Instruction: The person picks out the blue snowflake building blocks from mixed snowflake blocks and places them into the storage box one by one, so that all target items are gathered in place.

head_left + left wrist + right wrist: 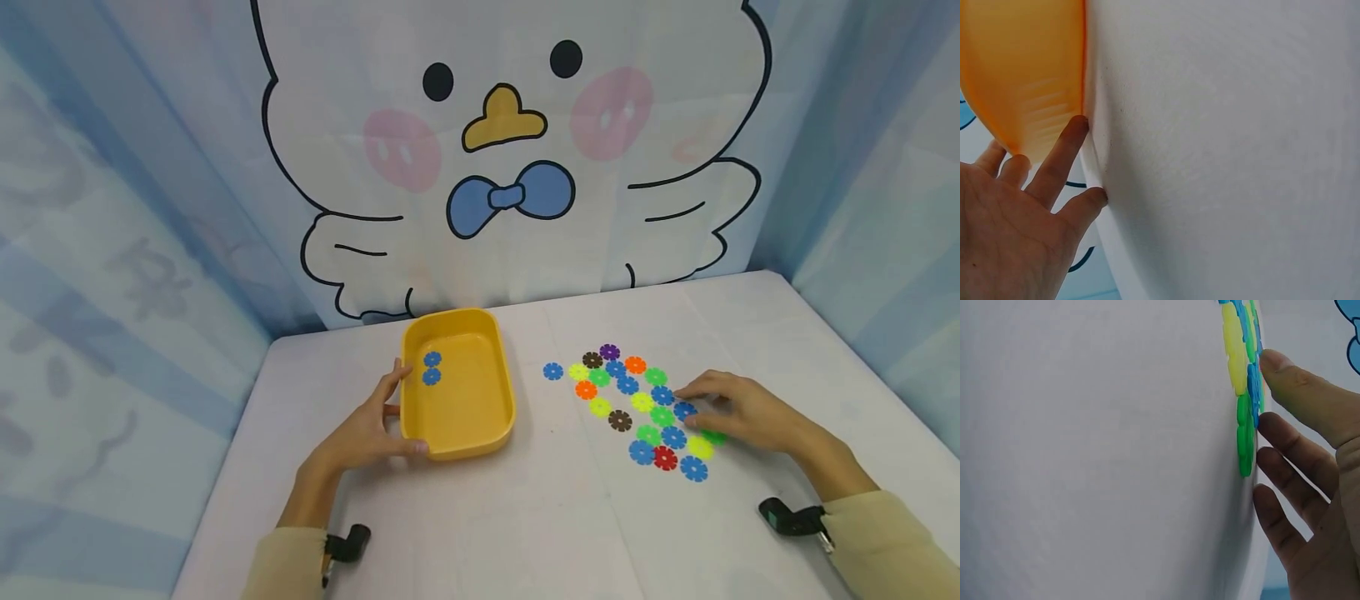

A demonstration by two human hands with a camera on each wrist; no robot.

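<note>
A yellow plastic tray (459, 392) lies on the white table, left of centre, with two blue snowflake discs (432, 367) inside. My left hand (367, 429) holds the tray's left side, fingertips at the side rim and thumb at the near corner. In the left wrist view its fingers spread against the tray's outer wall (1035, 87). To the right, my right hand (750, 410) hovers low at the edge of a spread of discs. Thumb and index fingertips stand either side of a blue disc (684, 410), which lies flat. A green disc (715, 437) is partly under this hand.
Several more discs lie flat nearby, including a red disc (665, 457), a brown disc (619, 420) and a purple disc (610, 352). Both wrists carry black cameras (789, 517). A printed curtain (525, 267) hangs behind the table's far edge.
</note>
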